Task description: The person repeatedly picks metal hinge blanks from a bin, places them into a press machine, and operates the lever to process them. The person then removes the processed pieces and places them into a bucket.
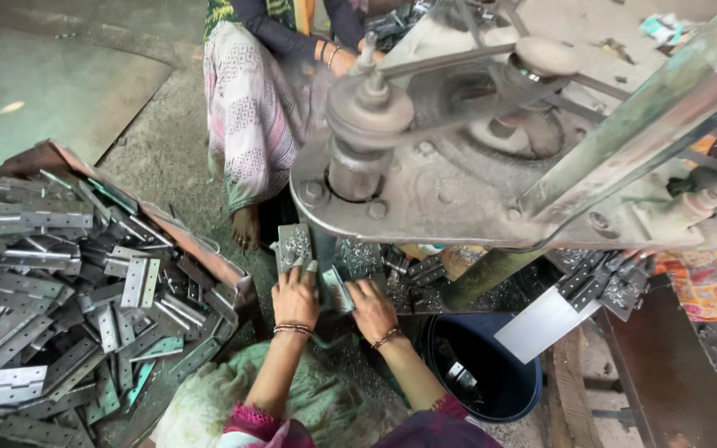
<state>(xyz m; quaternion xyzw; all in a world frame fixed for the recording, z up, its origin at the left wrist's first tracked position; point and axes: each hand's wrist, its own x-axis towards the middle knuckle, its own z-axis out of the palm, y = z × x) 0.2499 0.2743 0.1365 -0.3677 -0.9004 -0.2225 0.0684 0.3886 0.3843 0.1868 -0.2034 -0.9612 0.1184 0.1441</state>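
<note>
Hinge plate (pixel 295 246), flat grey metal, sits upright under the edge of the press machine (pixel 425 166), at 12 o'clock from the left hand (pixel 295 297). Left fingers closed on its lower edge. Right hand (pixel 371 309) just beside, at 3 o'clock from the left, fingers closed on a second hinge (pixel 336 289). Heap of hinges (pixel 68 282) in a box at 9 o'clock. Blue bucket (pixel 491 365) at 4 o'clock from the right hand. Another person's patterned skirt (pixel 246 108) at 12 o'clock, beyond the machine.
</note>
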